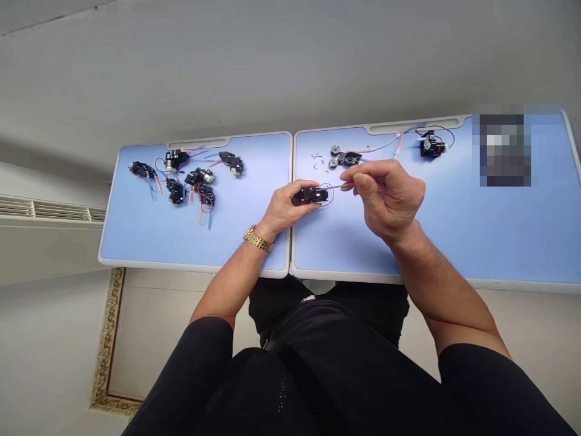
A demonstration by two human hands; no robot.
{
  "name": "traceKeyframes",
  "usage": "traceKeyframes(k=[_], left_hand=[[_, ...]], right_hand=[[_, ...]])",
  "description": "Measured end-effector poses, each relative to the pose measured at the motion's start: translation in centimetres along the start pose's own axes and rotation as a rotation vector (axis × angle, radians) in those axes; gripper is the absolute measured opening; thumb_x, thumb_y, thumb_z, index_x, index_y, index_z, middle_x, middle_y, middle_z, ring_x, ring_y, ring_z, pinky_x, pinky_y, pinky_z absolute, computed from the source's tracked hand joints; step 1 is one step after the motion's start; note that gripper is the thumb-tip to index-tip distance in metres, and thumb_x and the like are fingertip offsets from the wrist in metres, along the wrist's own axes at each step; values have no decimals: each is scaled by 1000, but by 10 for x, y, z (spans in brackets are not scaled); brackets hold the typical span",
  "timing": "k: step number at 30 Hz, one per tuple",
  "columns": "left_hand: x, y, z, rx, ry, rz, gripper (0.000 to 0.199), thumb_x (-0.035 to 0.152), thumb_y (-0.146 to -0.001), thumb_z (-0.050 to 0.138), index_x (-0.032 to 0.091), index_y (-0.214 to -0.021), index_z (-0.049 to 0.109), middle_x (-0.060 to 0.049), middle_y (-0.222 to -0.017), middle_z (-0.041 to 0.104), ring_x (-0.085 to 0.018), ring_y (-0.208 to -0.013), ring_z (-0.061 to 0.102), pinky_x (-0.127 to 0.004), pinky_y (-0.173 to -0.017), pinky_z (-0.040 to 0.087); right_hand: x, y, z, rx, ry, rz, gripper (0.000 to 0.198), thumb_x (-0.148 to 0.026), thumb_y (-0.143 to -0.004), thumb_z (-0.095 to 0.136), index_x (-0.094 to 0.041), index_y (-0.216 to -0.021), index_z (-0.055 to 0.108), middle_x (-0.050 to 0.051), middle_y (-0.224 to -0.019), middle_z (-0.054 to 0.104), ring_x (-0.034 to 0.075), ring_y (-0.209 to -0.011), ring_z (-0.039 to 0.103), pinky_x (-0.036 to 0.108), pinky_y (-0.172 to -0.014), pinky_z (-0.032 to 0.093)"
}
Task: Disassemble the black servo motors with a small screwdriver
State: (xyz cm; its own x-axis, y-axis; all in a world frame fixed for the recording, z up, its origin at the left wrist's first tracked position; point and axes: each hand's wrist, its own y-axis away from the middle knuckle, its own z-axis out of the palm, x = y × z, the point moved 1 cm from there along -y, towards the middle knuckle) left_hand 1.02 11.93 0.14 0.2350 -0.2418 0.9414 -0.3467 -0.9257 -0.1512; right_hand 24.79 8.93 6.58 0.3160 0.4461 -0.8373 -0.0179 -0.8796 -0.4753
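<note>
Black cloth of our short-sleeved shirt [327, 375] fills the space nearest us, smooth and matt with a small dotted pattern on the front. Beyond it, above the near-left part of the right-hand table, sits a small, blocky black assembly [310, 195], apparently plastic, with a thin red wire looping from it. Our left hand [285, 207] has fingers and thumb closed on its two sides; a gold-coloured link watch [258, 238] circles that wrist. Our right hand [393, 200] pinches the reddish handle of a slim metal-shafted screwdriver [336, 187] between thumb and forefinger, its other fingers curled. The shaft reaches the assembly, though we cannot tell exactly where its tip rests.

Just past our hands lie scattered tiny dark screws [322, 161], two round ridged wheels [334, 150] and a flat black housing [350, 158]. Farther right, we see a chunky black motor unit [431, 145] with red wire; a pixelated patch hides the area beside it. Six similar black units [176, 159], with pale blue and orange strips, spread over the left table [245, 236].

Both tabletops are smooth blue with rounded whitish rims, set before a plain grey wall [272, 60].
</note>
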Motion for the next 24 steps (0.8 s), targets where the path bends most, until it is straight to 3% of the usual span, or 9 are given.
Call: traceKeyframes(k=[6,14,20,24], left_hand=[[3,-1,2,-26,14,46,44,46,-84,98,26,-121,85,-8,-119,86,-23,-109,80,-40,-103,62],[2,-1,2,-48,13,78,43,44,-85,99,27,-122,86,-7,-117,86,-22,-108,80,-40,-103,63],[-1,0,1,-63,-50,91,43,48,-89,95,25,-124,84,-8,-123,86,-23,-112,80,-41,-105,63],[0,0,1,-72,-40,99,42,46,-90,95,25,-124,84,-8,-123,86,-23,-112,80,-41,-104,63]], right_hand=[[2,1,5,-115,200,58,51,-73,-112,45,-33,-105,76,6,-103,83,25,-92,80,45,-89,65],[3,0,6,-126,254,-11,47,-65,-116,44,-31,-106,76,5,-99,83,23,-92,80,41,-89,63],[12,-2,11,19,157,-339,22,-42,-115,61,-29,-104,74,-2,-85,80,16,-73,75,32,-67,57],[11,-2,11,10,181,-381,18,-38,-116,61,-29,-107,74,-3,-85,80,15,-71,75,31,-63,55]])
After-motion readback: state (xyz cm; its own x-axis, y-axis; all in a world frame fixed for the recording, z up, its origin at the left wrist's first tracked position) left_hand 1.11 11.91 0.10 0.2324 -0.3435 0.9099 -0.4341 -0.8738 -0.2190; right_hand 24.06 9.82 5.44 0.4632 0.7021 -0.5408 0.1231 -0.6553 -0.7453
